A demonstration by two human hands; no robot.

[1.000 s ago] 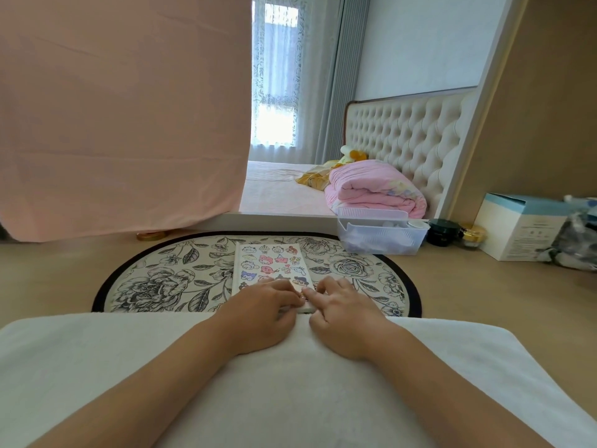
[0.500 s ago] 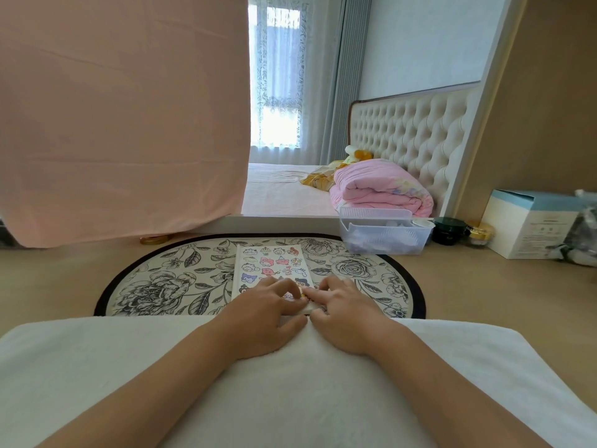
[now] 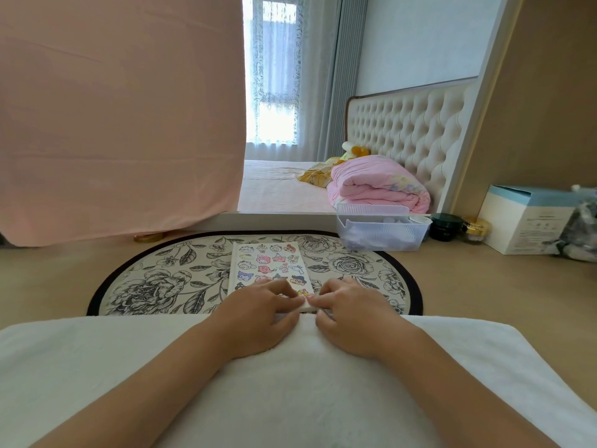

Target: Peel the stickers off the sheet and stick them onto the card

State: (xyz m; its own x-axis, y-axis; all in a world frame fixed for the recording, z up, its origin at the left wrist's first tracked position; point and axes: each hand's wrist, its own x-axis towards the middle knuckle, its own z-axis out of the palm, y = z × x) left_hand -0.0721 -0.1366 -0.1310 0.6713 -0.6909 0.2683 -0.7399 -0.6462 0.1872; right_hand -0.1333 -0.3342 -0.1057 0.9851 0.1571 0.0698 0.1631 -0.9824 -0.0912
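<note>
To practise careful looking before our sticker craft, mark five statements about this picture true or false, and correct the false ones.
1. The sticker sheet lies on the floral mat. True.
2. Both hands are at the sheet's far end. False: the left hand and the right hand are at its near end.
3. The clear plastic bin stands left of the mat. False: it stands at the mat's far right edge.
4. A folded pink quilt lies on the bed. True.
5. The forearms rest on a white towel. True.
</note>
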